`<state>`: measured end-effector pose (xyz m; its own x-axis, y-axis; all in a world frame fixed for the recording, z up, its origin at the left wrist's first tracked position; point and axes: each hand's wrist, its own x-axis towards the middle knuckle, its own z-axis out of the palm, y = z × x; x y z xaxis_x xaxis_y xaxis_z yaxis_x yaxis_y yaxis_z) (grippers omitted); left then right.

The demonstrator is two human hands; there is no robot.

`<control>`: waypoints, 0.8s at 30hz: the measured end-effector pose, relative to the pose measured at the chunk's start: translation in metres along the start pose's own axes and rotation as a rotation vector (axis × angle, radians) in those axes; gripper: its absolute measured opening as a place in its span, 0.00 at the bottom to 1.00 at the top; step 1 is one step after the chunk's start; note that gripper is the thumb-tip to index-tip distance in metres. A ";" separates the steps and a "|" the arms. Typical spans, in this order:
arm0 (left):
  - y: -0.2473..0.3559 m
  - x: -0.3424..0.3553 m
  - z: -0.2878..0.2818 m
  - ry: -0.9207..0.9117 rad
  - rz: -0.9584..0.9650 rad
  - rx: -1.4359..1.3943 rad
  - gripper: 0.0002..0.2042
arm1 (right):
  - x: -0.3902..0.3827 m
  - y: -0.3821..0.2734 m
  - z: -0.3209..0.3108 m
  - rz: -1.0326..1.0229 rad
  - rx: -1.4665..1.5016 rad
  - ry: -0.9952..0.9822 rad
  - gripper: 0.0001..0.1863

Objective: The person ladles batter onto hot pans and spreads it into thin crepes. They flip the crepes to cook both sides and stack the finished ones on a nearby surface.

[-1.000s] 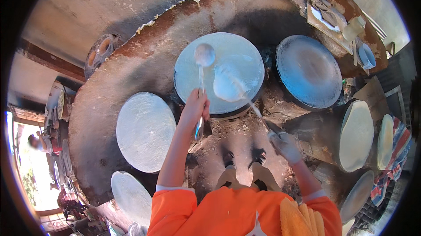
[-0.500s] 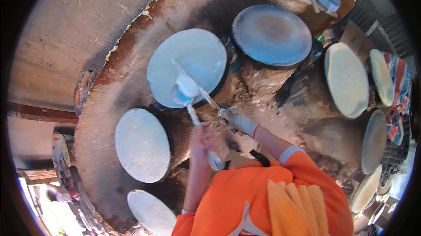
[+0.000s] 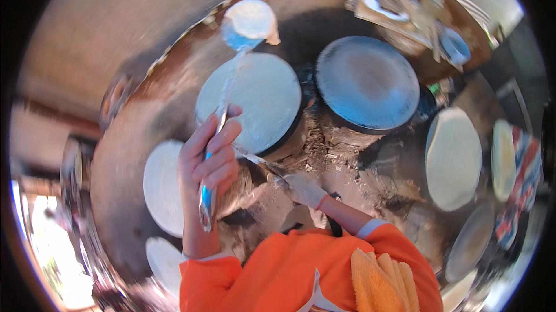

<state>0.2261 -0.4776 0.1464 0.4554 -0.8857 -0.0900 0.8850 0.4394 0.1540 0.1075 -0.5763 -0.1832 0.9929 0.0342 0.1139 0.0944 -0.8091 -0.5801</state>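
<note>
Round griddle (image 3: 293, 131), pale batter (image 3: 255, 100) spread over its top, mid-view | darker griddle (image 3: 368, 83) just beside it, right | metal ladle (image 3: 234, 74) raised, bowl (image 3: 248, 22) seen beyond first griddle's far rim | left hand (image 3: 209, 158) closed round ladle handle (image 3: 206, 199) | gloved right hand (image 3: 301, 188) grips batter-smeared stick (image 3: 255, 158), tip hard to make out

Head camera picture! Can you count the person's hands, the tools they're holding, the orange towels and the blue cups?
Left hand and right hand: 2
Ladle and long-handled tool: 2
Orange towel: 1
Blue cup: 1
Total: 6
</note>
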 end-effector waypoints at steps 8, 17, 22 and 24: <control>-0.023 0.107 -0.023 -0.092 -0.377 0.005 0.17 | -0.065 0.121 -0.110 0.580 1.457 0.969 0.19; -0.155 0.237 -0.074 0.004 -0.519 0.198 0.17 | -0.087 0.147 -0.179 1.129 1.273 1.041 0.17; -0.189 0.291 -0.171 0.181 -0.096 2.030 0.13 | -0.097 0.157 -0.164 0.939 1.434 1.131 0.19; -0.182 0.293 -0.197 -0.178 0.395 2.760 0.13 | -0.109 0.187 -0.123 1.047 1.020 1.023 0.19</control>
<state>0.2179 -0.7875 -0.1018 0.3403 -0.9207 0.1911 -0.9335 -0.3065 0.1859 0.0082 -0.8030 -0.2050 0.2638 -0.8692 -0.4182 -0.0879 0.4101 -0.9078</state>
